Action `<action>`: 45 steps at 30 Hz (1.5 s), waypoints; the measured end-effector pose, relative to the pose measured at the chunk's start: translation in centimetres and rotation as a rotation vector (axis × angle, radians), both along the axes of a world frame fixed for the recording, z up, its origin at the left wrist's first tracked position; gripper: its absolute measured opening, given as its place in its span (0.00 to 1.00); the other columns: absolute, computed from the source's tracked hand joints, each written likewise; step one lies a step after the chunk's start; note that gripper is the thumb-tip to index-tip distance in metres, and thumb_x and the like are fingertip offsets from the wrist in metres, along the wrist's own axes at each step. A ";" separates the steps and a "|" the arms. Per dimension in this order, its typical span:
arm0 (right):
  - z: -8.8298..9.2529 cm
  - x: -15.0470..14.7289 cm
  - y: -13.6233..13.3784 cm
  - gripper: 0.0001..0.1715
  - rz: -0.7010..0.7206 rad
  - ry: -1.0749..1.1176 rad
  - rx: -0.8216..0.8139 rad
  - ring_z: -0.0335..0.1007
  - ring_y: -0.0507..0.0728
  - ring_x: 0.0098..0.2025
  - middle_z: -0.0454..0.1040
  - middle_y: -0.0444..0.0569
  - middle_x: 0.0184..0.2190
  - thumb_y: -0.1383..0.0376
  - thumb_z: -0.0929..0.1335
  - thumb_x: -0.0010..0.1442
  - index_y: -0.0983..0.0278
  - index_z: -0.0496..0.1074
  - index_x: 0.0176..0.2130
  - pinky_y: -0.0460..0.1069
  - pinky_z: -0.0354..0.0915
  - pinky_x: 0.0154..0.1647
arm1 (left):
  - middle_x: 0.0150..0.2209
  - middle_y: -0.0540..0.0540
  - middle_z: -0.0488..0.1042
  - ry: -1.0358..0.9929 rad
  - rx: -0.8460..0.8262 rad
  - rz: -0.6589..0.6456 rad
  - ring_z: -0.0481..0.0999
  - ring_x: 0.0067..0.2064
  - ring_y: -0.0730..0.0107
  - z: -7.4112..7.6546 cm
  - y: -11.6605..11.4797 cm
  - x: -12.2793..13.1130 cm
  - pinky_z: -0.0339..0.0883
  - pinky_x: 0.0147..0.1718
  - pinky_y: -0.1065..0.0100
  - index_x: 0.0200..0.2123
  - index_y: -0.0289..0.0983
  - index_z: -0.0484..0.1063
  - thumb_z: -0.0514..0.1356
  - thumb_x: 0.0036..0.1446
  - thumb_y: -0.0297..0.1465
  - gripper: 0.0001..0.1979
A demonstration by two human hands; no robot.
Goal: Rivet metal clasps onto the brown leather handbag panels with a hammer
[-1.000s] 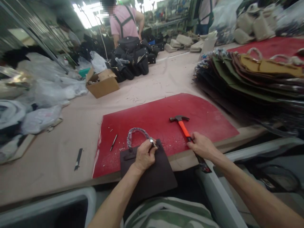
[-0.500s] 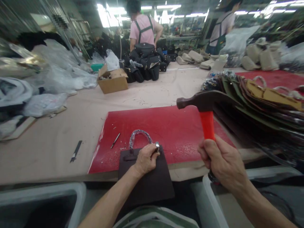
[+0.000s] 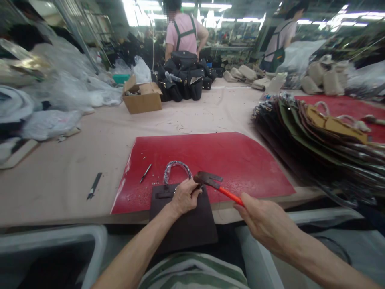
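My right hand (image 3: 261, 214) is closed round the orange handle of a claw hammer (image 3: 210, 179), whose dark head is down at my left fingertips. A dark brown bag panel (image 3: 192, 233) lies partly on the red mat (image 3: 204, 148) and hangs over the table's front edge. Its looped handle (image 3: 177, 163) is wrapped in clear plastic. On the panel's upper right, my left hand (image 3: 185, 198) pinches a short silver metal piece, now mostly hidden by the hammer head. Left of the handle, a thin pen-like metal tool (image 3: 145, 174) rests on the mat among tiny loose bits.
A dark flat strip (image 3: 94, 186) lies at left on the table. Stacked bag panels (image 3: 300, 132) fill the right side. Behind stand a cardboard box (image 3: 142, 102) and black bags (image 3: 183, 80). Pale bins (image 3: 102, 245) sit below the front edge. Two people stand across the table.
My right hand has swung the hammer down and left, from raised upright to its head at my left fingertips. My left hand keeps its pinch on the panel.
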State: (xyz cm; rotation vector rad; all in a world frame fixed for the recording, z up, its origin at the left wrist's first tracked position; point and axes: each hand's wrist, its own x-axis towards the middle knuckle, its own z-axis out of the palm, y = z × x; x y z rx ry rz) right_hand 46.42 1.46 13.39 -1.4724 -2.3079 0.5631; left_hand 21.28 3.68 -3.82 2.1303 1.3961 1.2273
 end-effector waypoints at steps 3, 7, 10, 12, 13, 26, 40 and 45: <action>-0.6 0.4 1.0 0.20 0.020 0.012 -0.081 0.54 0.53 0.18 0.64 0.43 0.17 0.49 0.60 0.65 0.57 0.62 0.28 0.50 0.45 0.22 | 0.38 0.42 0.77 -0.003 -0.009 -0.004 0.78 0.42 0.59 -0.1 0.0 -0.1 0.74 0.45 0.59 0.41 0.37 0.73 0.58 0.60 0.26 0.07; -3.4 0.9 3.6 0.24 -0.116 0.161 -0.274 0.55 0.51 0.18 0.61 0.40 0.17 0.48 0.56 0.68 0.59 0.59 0.27 0.47 0.51 0.20 | 0.42 0.40 0.77 -0.017 -0.004 -0.033 0.78 0.46 0.59 0.0 0.0 -0.2 0.74 0.49 0.57 0.44 0.37 0.72 0.57 0.61 0.25 0.09; -7.6 0.8 5.5 0.22 -0.183 0.078 -0.348 0.57 0.51 0.17 0.64 0.42 0.19 0.54 0.54 0.69 0.60 0.62 0.28 0.47 0.55 0.20 | 0.43 0.40 0.77 -0.016 0.006 -0.039 0.78 0.47 0.58 0.2 -0.1 -0.2 0.74 0.50 0.57 0.43 0.37 0.71 0.56 0.62 0.26 0.07; -9.9 0.3 6.3 0.17 -0.224 -0.001 -0.286 0.64 0.54 0.22 0.69 0.47 0.23 0.59 0.57 0.68 0.62 0.65 0.30 0.49 0.60 0.26 | 0.44 0.40 0.77 -0.014 0.001 -0.039 0.78 0.48 0.58 0.2 -0.2 -0.2 0.74 0.50 0.57 0.43 0.38 0.70 0.57 0.63 0.27 0.06; -10.6 -0.1 6.5 0.14 -0.246 -0.016 -0.242 0.68 0.57 0.27 0.72 0.51 0.27 0.61 0.59 0.66 0.63 0.67 0.32 0.51 0.63 0.31 | 0.45 0.40 0.77 -0.015 -0.003 -0.035 0.78 0.48 0.58 0.3 -0.2 -0.2 0.73 0.50 0.58 0.43 0.38 0.70 0.58 0.63 0.28 0.06; -15.7 -8.1 3.5 0.39 0.192 -0.091 0.085 0.46 0.72 0.72 0.58 0.59 0.70 0.57 0.69 0.63 0.68 0.60 0.67 0.70 0.43 0.70 | 0.42 0.42 0.80 -0.479 -0.224 0.307 0.80 0.45 0.61 1.2 0.2 -0.7 0.75 0.47 0.61 0.42 0.37 0.76 0.58 0.64 0.41 0.14; -18.2 -8.2 4.4 0.33 0.178 -0.153 0.386 0.54 0.73 0.68 0.65 0.62 0.66 0.55 0.62 0.67 0.69 0.65 0.64 0.71 0.52 0.66 | 0.31 0.39 0.80 0.549 -0.713 1.047 0.79 0.37 0.57 7.0 -4.9 -24.3 0.64 0.32 0.66 0.27 0.36 0.76 0.54 0.60 0.39 0.17; -18.6 -8.4 4.8 0.33 0.187 -0.170 0.459 0.57 0.73 0.66 0.67 0.62 0.64 0.53 0.59 0.68 0.69 0.66 0.63 0.72 0.53 0.64 | 0.30 0.36 0.80 0.592 -0.829 1.063 0.81 0.39 0.50 5.8 -5.5 -27.5 0.66 0.33 0.63 0.26 0.36 0.77 0.57 0.59 0.39 0.16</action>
